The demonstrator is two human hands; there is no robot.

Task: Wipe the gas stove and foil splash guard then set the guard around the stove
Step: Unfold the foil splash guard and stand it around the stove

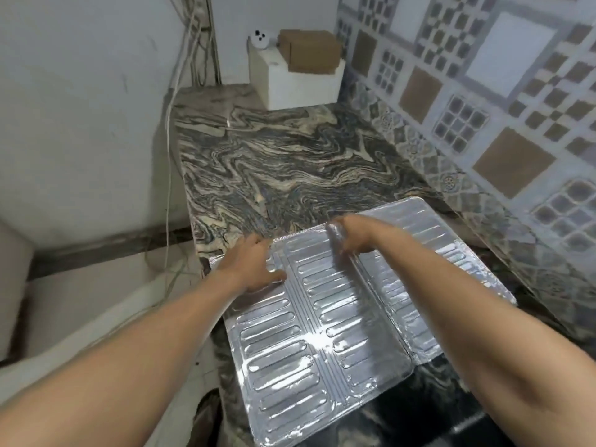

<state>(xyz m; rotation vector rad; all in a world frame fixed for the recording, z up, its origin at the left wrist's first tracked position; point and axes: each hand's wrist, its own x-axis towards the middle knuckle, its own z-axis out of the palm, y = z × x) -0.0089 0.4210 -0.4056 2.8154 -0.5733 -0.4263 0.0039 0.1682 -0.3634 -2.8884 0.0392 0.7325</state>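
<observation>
The foil splash guard (316,333) lies spread flat on the marble counter, a silver sheet of three ribbed panels with embossed oval bars. My left hand (254,264) rests on its far left corner, fingers curled over the edge. My right hand (350,235) is blurred at the far edge of the middle panel, fingers bent down onto the foil; whether it pinches the edge I cannot tell. A black glossy surface (429,401), probably the gas stove, shows under the guard's near right side.
The swirled marble counter (290,162) stretches away to a white block (300,85) carrying a brown cardboard box (309,51) and a small white object (259,40). A patterned tile wall (483,101) runs along the right. Cables (169,150) hang down the left wall.
</observation>
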